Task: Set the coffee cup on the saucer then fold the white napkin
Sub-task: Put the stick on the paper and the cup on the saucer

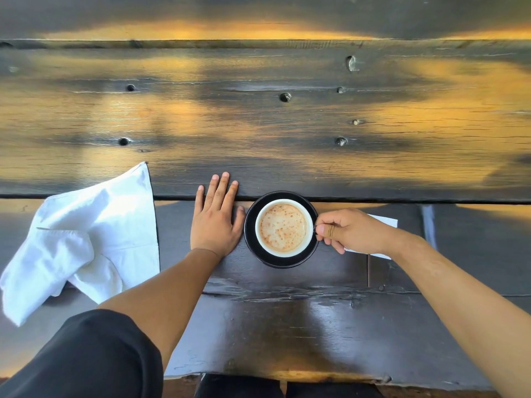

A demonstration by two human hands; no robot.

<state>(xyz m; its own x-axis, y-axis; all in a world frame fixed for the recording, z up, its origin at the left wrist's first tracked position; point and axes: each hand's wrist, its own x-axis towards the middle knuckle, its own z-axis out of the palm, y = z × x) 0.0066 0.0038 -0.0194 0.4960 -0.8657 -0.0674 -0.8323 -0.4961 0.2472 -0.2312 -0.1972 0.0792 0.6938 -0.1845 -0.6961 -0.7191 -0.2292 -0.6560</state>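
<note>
A white coffee cup [284, 227] full of foamy coffee stands on a black saucer [250, 228] near the middle of the dark wooden table [287, 124]. My right hand [349, 231] pinches the cup's handle on the cup's right side. My left hand [217, 218] lies flat on the table with fingers spread, its thumb touching the saucer's left rim. A crumpled white napkin [86, 239] lies unfolded at the left, apart from both hands.
A small white paper [385, 221] lies on the table under my right hand and wrist. The table's near edge runs along the bottom, with my dark sleeve [86, 357] at the lower left.
</note>
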